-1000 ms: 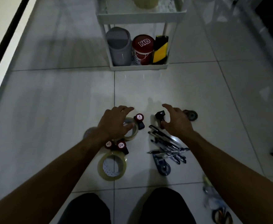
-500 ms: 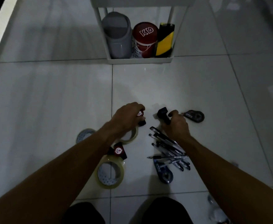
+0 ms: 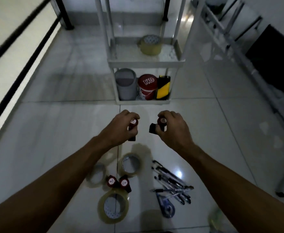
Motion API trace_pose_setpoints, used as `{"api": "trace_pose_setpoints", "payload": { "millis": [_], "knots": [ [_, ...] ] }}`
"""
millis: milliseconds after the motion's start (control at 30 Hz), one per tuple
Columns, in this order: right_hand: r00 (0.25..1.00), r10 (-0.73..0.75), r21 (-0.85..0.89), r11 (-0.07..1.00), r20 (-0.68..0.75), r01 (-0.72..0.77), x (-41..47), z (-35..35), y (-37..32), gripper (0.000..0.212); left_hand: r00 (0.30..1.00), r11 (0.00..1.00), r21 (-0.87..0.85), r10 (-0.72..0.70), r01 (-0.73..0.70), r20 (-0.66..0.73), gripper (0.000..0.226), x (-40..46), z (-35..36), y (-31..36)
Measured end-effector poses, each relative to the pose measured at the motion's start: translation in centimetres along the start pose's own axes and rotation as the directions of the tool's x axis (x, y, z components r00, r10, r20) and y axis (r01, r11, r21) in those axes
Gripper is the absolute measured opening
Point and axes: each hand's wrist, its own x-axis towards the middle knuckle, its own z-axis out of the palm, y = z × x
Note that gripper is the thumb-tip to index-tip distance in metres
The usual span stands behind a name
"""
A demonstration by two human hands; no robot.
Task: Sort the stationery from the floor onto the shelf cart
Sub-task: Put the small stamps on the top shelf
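Our left hand (image 3: 121,130) and right hand (image 3: 171,128) each grip a small red-black dispenser (image 3: 133,122). One tape roll (image 3: 150,45) is on the shelf cart (image 3: 144,62); floor tape rolls (image 3: 113,207) and pens (image 3: 171,182) are left, so we're early.

Both forearms are seen bare to the frame's lower edge; no sleeves, watch, rings or gloves are worn. The left hand (image 3: 121,127) and right hand (image 3: 173,127) are uncovered, with knuckles visible and details dimmed by the low light.
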Motion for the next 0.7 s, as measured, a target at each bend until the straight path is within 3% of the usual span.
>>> {"api": "trace_pose_setpoints", "payload": {
  "millis": [267, 500, 700],
  "knots": [
    [0.971, -0.215, -0.031, 0.977, -0.110, 0.212, 9.8, -13.9, -9.2, 0.042, 0.970, 0.984, 0.076, 0.172, -0.161, -0.172, 0.038, 5.0, -17.1, 8.7],
    [0.888, -0.350, -0.042, 0.934, -0.298, 0.354, 19.9, -30.4, -19.3, 0.041, 0.892, 0.926, 0.212, 0.362, -0.312, -0.270, 0.035, 10.1, -35.6, 18.4],
    [0.836, -0.405, 0.003, 0.899, -0.370, 0.437, 27.9, -42.4, -26.4, 0.034, 0.798, 0.891, 0.348, 0.428, -0.292, -0.425, 0.036, 13.9, -49.5, 24.7]
  ]
}}
